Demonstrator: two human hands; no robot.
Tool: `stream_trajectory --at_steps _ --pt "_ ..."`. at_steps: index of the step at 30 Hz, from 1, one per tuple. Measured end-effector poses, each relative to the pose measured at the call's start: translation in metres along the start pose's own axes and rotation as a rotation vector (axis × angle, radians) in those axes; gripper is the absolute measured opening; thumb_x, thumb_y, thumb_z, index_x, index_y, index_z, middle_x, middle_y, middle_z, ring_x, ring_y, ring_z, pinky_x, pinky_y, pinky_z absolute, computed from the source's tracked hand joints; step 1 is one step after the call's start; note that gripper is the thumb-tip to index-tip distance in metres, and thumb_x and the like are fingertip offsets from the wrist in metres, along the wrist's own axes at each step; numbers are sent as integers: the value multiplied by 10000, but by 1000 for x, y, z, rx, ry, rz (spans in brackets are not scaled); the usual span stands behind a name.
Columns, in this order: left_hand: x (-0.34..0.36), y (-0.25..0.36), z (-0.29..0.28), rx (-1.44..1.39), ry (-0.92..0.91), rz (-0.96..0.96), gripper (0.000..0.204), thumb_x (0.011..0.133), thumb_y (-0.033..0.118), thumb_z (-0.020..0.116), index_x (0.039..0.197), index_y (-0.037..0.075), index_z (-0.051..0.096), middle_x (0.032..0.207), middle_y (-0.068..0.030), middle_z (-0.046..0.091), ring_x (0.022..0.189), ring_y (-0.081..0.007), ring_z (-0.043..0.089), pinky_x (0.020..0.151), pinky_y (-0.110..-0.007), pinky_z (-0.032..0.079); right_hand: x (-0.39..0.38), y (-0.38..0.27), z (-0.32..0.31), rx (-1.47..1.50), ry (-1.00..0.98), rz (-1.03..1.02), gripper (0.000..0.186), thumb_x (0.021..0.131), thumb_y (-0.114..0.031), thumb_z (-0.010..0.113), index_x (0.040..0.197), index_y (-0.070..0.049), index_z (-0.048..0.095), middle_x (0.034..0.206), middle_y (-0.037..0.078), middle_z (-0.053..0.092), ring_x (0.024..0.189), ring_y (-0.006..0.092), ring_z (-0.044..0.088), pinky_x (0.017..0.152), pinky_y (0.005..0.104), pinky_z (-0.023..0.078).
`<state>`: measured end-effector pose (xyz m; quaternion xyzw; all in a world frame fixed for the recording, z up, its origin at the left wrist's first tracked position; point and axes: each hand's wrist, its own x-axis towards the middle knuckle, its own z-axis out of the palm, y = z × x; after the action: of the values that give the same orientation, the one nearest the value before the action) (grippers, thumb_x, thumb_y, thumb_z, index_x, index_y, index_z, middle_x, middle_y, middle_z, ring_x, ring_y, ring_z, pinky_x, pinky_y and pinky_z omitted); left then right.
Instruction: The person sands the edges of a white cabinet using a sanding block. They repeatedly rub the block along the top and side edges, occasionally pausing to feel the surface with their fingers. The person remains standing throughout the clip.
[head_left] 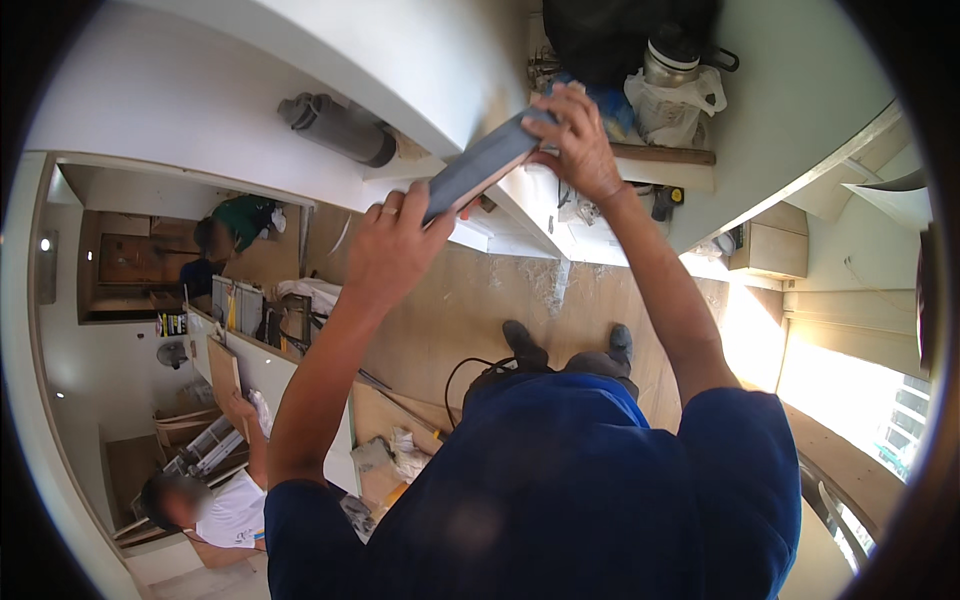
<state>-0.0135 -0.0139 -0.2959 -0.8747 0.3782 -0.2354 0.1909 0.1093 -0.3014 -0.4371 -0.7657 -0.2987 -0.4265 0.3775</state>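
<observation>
Head view, looking down past a blue shirt point(560, 490) to a wooden floor point(470, 310): both of the person's arms reach up and forward to a long, flat, dark grey bar point(480, 165) held slantwise between the two hands, its upper end to the right, against a white edge point(520, 215) of the built-in white surface point(420, 60) ahead. The left hand point(392, 240) closes around the lower end of the bar, thumb on its upper face and fingers wrapped beneath, a ring on one finger; its grip is pressed onto the bar. The right hand point(578, 140) takes the upper end, fingers curled over the top of the bar and thumb below, so this grip too pinches the bar. Just behind the right hand, on a white shelf point(780, 90), stand a metal flask point(668, 62) and a white plastic bag point(675, 105), with a dark bag point(620, 35) behind them. A grey pipe point(335, 128) lies on the white surface to the left. The person's two dark shoes point(565, 345) show on the floor below the hands, a black cable point(470, 370) beside them. At lower left another person in a white shirt point(235, 510) is among boards and tools, and farther off a person in a green top point(240, 220) bends down.
</observation>
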Motion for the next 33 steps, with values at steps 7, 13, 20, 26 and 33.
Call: stream_trajectory --at_steps 7,13,20,26,33 --pt "-5 11 -33 -88 -27 -135 573 818 296 883 1353 224 692 1420 -163 517 1264 -357 568 1023 -543 423 44 -43 -75 -111 -89 -52 791 627 -158 978 1355 -251 682 1461 7 617 1454 320 515 1173 520 463" --pt "-37 101 -85 -281 -214 -245 767 794 415 902 1454 186 584 1622 -244 368 1463 -489 406 1112 -658 340 -16 -109 -118 -133 -410 13 673 744 -274 912 1374 -304 678 1444 4 594 1464 297 484 1142 618 434" --pt "-21 203 -42 -481 -436 -484 1107 808 372 910 1713 195 298 1633 -210 400 1454 -458 444 1120 -604 387 -82 -129 -136 -26 -773 71 673 763 -331 902 1400 -271 694 1494 15 587 1511 294 460 1187 623 396" --pt "-33 228 -24 -539 -502 -557 1062 857 397 868 1688 54 305 1535 -210 494 1257 -398 593 1044 -536 457 -85 -112 -132 115 -936 131 698 775 -365 902 1426 -244 684 1564 35 555 1527 295 449 1228 586 360" --pt "-106 241 -19 -829 -533 -861 966 931 411 807 1650 -29 335 1452 -295 561 1241 -493 623 1064 -537 492 -44 -109 -85 502 -749 357 788 911 -249 833 1611 -118 498 1699 143 421 1614 366 309 1257 525 380"
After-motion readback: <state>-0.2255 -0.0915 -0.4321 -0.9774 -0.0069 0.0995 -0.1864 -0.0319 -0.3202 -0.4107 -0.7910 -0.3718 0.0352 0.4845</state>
